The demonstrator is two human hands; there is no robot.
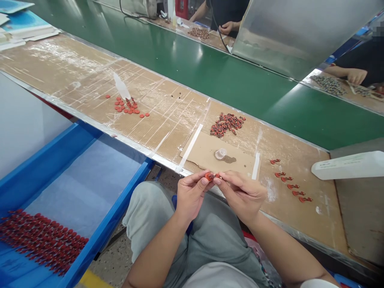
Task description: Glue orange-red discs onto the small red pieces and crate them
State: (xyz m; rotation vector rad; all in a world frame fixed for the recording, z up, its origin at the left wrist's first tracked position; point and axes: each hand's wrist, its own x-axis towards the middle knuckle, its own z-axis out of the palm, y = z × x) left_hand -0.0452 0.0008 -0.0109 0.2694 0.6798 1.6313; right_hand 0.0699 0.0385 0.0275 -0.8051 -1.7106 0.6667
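My left hand (192, 196) pinches the round red base of a small figurine (211, 176) between thumb and fingertips. From the other side, my right hand (240, 194) is closed on the figurine's dark upper end. Both hands are held together over my lap at the table's front edge. Just beyond them, a small clear cup (221, 153) stands on a cardboard sheet (204, 150) beside a wet stain. A pile of small red-and-dark figures (227, 125) lies behind the sheet. Several figurines on red bases (293, 187) lie in a slanting row to the right.
Loose red discs (129, 109) lie left on the cardboard-covered table (156, 104), near a white pointed piece (121, 86). A blue tray (111, 204) holds rows of figurines. A white bottle (348, 165) lies at right. Beyond the green belt (186, 60), other people's hands (356, 76) work.
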